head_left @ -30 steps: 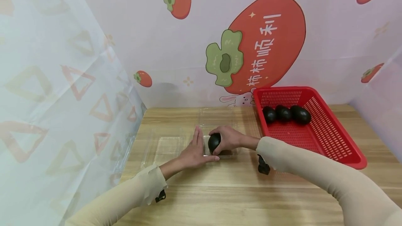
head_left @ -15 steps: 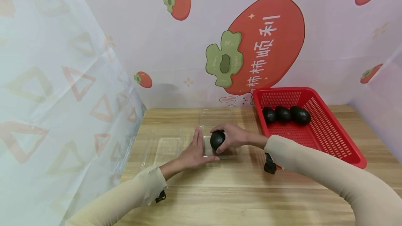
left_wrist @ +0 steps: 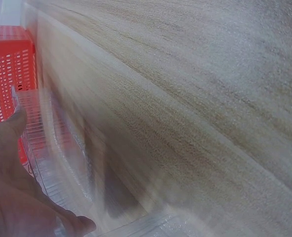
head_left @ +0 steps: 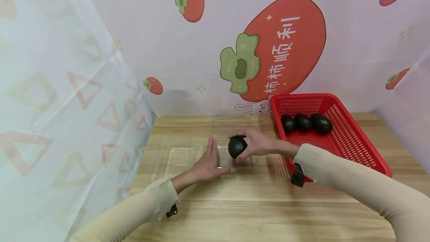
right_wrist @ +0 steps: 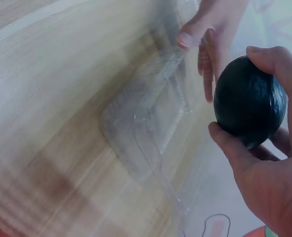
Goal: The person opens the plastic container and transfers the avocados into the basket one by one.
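In the head view my right hand (head_left: 258,143) grips a dark, egg-shaped avocado (head_left: 237,147) above a clear plastic container (head_left: 224,163). The right wrist view shows the avocado (right_wrist: 249,102) between thumb and fingers, apart from the container (right_wrist: 146,116) below. My left hand (head_left: 207,165) rests against the container's left side with straight fingers, its thumb stretched along the front edge. From the left wrist, the hand (left_wrist: 17,182) touches the clear wall. The container's raised lid (head_left: 231,125) lies toward the back wall.
A red perforated basket (head_left: 364,148) at the right holds three dark avocados (head_left: 303,122). Another clear container (head_left: 179,156) sits left of my left hand. A printed sheet (head_left: 201,55) stands behind the wooden table (head_left: 235,212).
My right hand has lifted the avocado out of the container's left part and carried it slightly to the right. The left hand has stayed in place.
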A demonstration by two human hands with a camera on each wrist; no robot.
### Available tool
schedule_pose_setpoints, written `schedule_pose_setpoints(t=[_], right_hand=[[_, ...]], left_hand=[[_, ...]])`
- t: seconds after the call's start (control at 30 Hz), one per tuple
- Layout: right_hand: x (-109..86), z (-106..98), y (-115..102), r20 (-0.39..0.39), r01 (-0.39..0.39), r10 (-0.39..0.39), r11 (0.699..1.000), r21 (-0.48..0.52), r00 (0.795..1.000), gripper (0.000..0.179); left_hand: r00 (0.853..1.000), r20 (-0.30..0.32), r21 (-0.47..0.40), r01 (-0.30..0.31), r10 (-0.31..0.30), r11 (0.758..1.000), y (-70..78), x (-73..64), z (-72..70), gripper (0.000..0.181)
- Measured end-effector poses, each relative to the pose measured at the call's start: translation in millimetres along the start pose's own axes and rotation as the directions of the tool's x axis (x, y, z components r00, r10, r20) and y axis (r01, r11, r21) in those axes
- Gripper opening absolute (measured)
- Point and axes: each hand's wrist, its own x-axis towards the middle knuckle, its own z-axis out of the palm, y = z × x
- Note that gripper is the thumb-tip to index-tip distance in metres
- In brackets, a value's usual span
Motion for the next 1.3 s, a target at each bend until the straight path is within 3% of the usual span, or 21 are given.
schedule_pose_setpoints(t=[0.6,0.93,1.3], right_hand=[[-31.8,-27.3,-5.8,-0.038,-0.008,0.007,0.999,-0.048,0.999,0.075],[-49.2,-46.2,-2.3,-0.061,-0.083,0.081,0.996,-0.029,0.995,0.077],[-65.5,-63.9,6.1,-0.091,-0.107,0.105,0.994,-0.019,0.99,0.078]], left_hand=[[0.999,-0.012,0.011,-0.041,0.041,0.999,-1.2,0.8,-0.1,0.129],[1.0,-0.017,-0.01,-0.026,0.026,1.0,-0.8,-0.6,-0.6,0.131],[0.999,-0.019,-0.011,-0.04,0.04,0.999,-0.6,-2.5,-1.8,0.13]])
